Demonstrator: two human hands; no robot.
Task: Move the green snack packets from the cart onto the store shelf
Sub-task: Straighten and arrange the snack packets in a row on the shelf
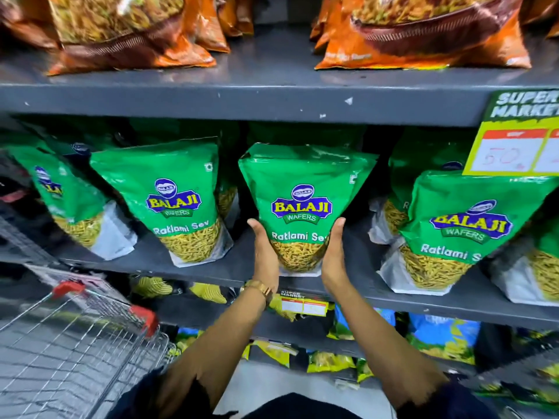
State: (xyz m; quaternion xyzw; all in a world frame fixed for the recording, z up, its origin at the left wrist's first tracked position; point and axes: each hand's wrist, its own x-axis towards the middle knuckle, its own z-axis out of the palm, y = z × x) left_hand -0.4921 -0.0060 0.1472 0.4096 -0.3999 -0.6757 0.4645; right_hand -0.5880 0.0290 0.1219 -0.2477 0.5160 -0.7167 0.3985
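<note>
A green snack packet (302, 192) stands upright at the middle of the grey store shelf (211, 270), its base near the front edge. My left hand (264, 252) presses flat against its left side and my right hand (334, 255) against its right side, so both hold it between the palms. More green packets stand on the same shelf: one just to the left (169, 189), one at the far left (57, 192) and one to the right (462, 219), tilted. The wire cart (69, 343) with red corner caps is at the lower left; no packets show in its basket.
Orange snack bags (423, 34) fill the upper shelf (242, 98). A yellow price tag (514, 146) hangs at the upper right. Lower shelves hold yellow and blue packets (441, 337). A small price label (304, 303) sits on the shelf edge below my hands.
</note>
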